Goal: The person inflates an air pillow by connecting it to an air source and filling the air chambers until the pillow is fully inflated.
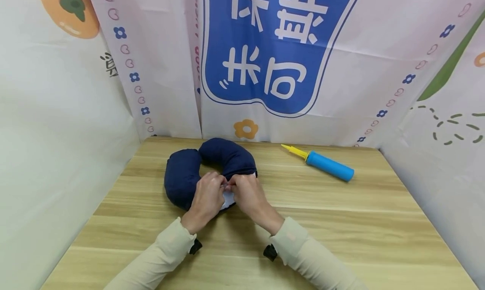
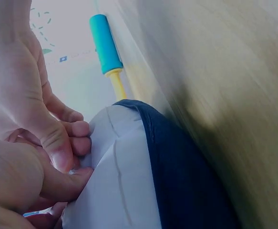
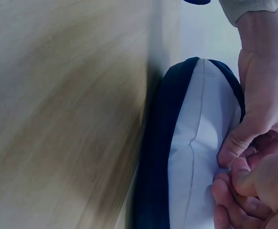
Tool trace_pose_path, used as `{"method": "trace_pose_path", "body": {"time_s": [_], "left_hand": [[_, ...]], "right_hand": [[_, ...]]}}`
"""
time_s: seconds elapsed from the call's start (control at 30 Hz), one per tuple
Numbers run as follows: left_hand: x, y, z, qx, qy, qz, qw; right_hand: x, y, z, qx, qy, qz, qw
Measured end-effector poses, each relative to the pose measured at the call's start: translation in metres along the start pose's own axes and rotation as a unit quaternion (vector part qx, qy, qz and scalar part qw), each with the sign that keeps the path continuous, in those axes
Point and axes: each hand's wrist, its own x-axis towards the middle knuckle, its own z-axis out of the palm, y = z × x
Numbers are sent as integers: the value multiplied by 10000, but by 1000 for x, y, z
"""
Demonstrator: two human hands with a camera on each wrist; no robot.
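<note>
A navy U-shaped neck pillow lies on the table, its cover parted along the near edge. Through the opening shows a smooth white inner bladder with a seam running along it. My left hand and right hand meet at this edge, fingertips nearly touching. Both pinch at the white bladder with thumb and fingers, as the left wrist view also shows at the bladder's side. Whatever small part sits between the fingertips is hidden by them.
A blue hand pump with a yellow nozzle lies at the back right of the wooden table. Printed cloth walls stand behind the table and at both sides.
</note>
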Motion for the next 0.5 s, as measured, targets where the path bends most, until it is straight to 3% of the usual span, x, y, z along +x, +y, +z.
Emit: {"method": "trace_pose_path", "body": {"time_s": [0.1, 0.27, 0.33, 0.5], "left_hand": [[2, -2, -5, 90, -301, 86, 9995], [10, -1, -21, 37, -1202, 170, 9926], [12, -1, -27, -30, -1226, 129, 9924], [13, -5, -30, 158, -832, 182, 9962]], "right_hand": [[1, 1, 0, 13, -86, -92, 9999], [2, 8, -3, 398, -286, -109, 9987], [3, 10, -5, 610, -352, -81, 9975], [1, 11, -6, 745, -443, 3, 9962]]}}
